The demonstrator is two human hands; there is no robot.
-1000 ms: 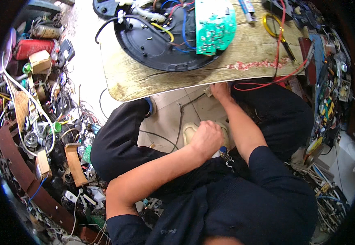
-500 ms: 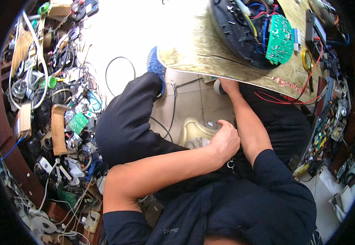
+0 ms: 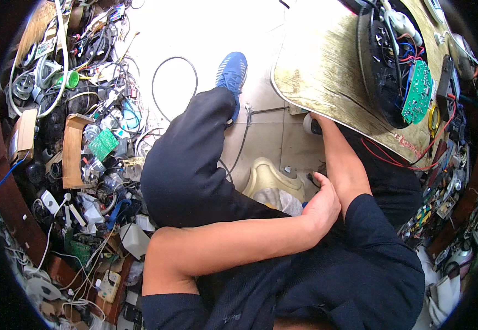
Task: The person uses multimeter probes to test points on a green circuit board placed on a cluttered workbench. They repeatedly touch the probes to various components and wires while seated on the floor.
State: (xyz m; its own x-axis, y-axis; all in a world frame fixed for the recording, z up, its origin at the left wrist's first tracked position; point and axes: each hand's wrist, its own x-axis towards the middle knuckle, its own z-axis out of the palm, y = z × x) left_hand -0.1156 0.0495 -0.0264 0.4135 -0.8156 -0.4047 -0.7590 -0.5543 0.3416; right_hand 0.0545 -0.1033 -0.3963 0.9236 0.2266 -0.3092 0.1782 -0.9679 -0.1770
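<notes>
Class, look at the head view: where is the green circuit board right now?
The green circuit board sits at upper right, inside the opened round black appliance on the worn wooden board, beside red and blue wires.

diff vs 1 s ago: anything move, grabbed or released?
The view swung left: the board with the opened black appliance slid to the upper right, and the blue shoe and parts pile came into view. Nothing grabbed or released. Left hand stays at the right arm; right hand stays under the board edge.

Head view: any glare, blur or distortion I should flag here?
Head view: the floor by the blue shoe is blown out white; the wooden board edge bows from fisheye; black vignette at the corners; the left hand is sharp.
</notes>
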